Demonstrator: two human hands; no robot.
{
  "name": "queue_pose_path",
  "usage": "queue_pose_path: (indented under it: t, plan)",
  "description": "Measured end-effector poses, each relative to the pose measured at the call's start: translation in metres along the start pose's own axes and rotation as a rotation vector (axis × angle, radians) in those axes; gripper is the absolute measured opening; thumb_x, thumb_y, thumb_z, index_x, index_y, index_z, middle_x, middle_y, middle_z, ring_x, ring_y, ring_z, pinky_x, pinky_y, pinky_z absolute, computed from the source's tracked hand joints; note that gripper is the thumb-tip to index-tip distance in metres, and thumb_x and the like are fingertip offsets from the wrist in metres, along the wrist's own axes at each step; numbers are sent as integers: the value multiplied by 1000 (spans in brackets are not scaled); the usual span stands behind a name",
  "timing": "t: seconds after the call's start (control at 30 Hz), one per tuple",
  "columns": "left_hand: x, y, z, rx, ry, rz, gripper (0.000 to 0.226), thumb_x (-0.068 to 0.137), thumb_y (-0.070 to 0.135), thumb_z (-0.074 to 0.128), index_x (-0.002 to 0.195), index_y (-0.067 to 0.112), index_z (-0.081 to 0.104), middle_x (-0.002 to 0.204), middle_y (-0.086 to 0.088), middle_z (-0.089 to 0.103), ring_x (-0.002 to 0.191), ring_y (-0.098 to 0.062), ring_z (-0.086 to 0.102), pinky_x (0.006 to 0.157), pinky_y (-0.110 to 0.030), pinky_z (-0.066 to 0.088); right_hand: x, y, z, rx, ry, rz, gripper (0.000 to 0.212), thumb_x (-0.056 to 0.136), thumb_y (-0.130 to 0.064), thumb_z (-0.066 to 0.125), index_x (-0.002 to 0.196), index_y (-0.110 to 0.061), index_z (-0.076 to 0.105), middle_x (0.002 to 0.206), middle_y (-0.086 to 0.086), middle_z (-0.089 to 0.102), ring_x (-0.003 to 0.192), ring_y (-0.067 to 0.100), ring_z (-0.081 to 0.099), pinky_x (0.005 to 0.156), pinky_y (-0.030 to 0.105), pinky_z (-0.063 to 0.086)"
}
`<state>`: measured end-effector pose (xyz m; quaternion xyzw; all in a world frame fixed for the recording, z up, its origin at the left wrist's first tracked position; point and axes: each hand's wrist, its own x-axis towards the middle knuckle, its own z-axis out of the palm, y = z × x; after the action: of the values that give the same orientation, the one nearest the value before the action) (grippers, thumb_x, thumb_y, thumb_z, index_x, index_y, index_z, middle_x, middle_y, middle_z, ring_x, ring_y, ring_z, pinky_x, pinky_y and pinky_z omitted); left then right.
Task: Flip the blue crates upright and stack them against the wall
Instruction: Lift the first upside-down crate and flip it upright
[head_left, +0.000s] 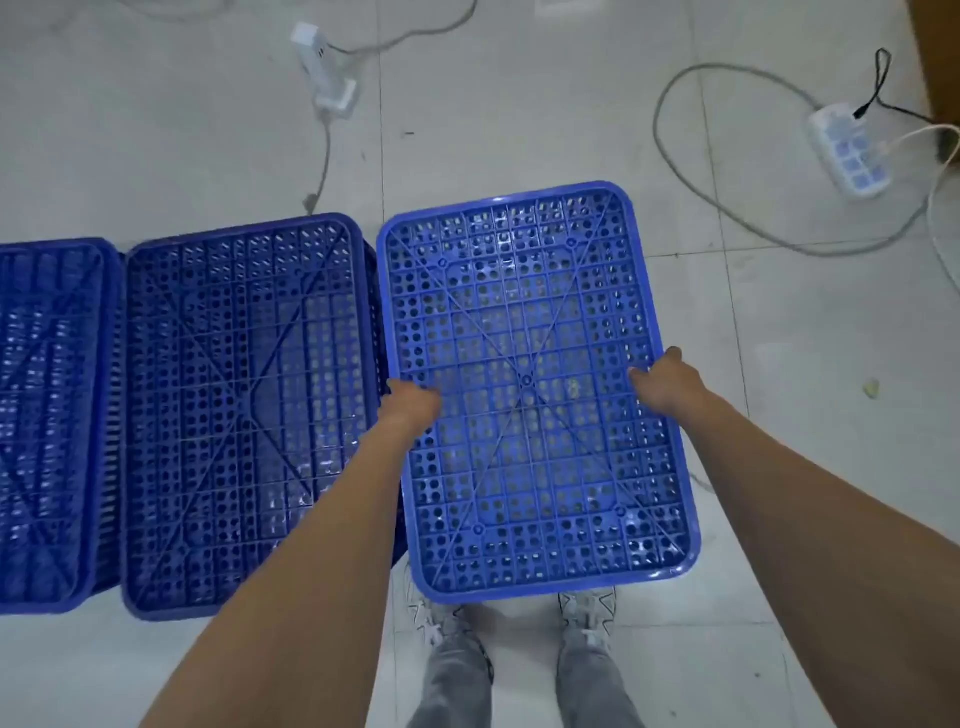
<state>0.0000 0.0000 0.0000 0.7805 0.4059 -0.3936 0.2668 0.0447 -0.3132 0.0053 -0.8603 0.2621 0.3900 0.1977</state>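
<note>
Grey trouser legs and pale trainers (587, 610) are standing nearest me on the tiled floor (156, 130), toes tucked under the near rim of the crate I am holding.

I am gripping the lighter blue crate (530, 384) bottom-up, above the floor, as I judge from the shoes beneath it. My left hand (413, 405) is clamping its left long edge and my right hand (665, 382) its right long edge, fingers curled under and out of sight, so I cannot tell how deep the hold is going.

Left of it, a darker crate (249, 410) is lying upside down on the floor, just beside the held one, and a third crate (52, 421) is lying further left, cut off by the frame. Turning the held crate over here, I am risking its left edge catching the darker neighbour, or a shallow grip slipping mid-flip onto my feet.

Further off, a grey cable (727, 208) is looping across the tiles to a power strip (849, 148) at far right, and a white adapter (324, 67) is sitting at far centre. Carrying a crate that is blocking my view down, I am likely to snag a foot there. No wall is showing.
</note>
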Motion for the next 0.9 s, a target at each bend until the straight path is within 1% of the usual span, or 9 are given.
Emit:
queue_pose_path:
  t: [0.07, 0.17, 0.3, 0.5, 0.57, 0.67, 0.73, 0.8, 0.9]
  plan:
    - [2, 2, 4, -31, -5, -9, 76, 102, 41, 44, 158, 6, 6, 152, -24, 40, 118, -36, 60, 86, -50, 53, 6, 0, 3, 9, -21, 16, 75, 103, -38, 44, 153, 1, 4, 144, 25, 43, 101, 34, 59, 71, 41, 50]
    - [15, 4, 14, -7, 67, -30, 66, 97, 33, 51, 151, 2, 30, 154, -25, 33, 140, -43, 38, 113, -49, 36, 19, 0, 9, 6, 18, 48, 75, 101, -38, 47, 154, -1, 7, 155, 23, 23, 136, 41, 35, 102, 47, 43]
    - [24, 8, 20, 28, 82, -55, 61, 97, 32, 50, 148, 0, 36, 154, -26, 31, 142, -44, 33, 116, -47, 31, 30, 0, 12, 8, 47, 99, 72, 99, -34, 52, 150, -1, 13, 151, 25, 20, 132, 42, 36, 102, 47, 39]
    - [38, 2, 24, -17, 141, -72, 62, 96, 34, 52, 146, 1, 39, 155, -26, 29, 139, -45, 35, 114, -51, 34, 41, 10, 15, 131, -18, 92, 69, 100, -30, 53, 148, 2, 16, 138, 25, 46, 116, 39, 55, 75, 37, 42]
    - [37, 2, 27, -31, 123, -88, 66, 97, 37, 52, 149, 3, 32, 157, -24, 20, 132, -44, 43, 108, -54, 41, 41, 12, 12, 136, 10, 73, 60, 100, -28, 53, 143, 4, 27, 119, 21, 53, 98, 34, 59, 65, 32, 42]
    - [32, 3, 30, -54, 113, -90, 70, 98, 40, 52, 152, 6, 25, 158, -22, 14, 127, -42, 48, 102, -56, 47, 41, 17, 6, 95, 35, 34, 29, 101, -29, 54, 107, -1, 51, 77, 13, 50, 60, 22, 47, 53, 30, 37]
    - [29, 3, 27, -74, 112, -84, 69, 96, 40, 52, 151, 6, 26, 158, -22, 13, 126, -43, 51, 102, -57, 48, 37, 18, 2, 78, 40, 2, 33, 100, -30, 55, 103, 2, 58, 77, 17, 55, 67, 29, 55, 63, 39, 46]
    - [31, -1, 24, -118, 107, -93, 72, 94, 39, 55, 152, 6, 26, 160, -22, 12, 129, -45, 50, 102, -58, 48, 31, 21, 0, 70, 76, -34, 35, 98, -31, 60, 95, 4, 59, 88, 22, 59, 80, 36, 59, 75, 46, 50]
    - [31, -2, 23, -189, 68, -84, 77, 88, 43, 53, 152, 9, 28, 158, -24, 29, 134, -44, 47, 102, -57, 48, 29, 32, -2, 91, 158, -59, 46, 93, -33, 65, 64, -11, 37, 64, 8, 40, 56, 22, 39, 53, 35, 36]
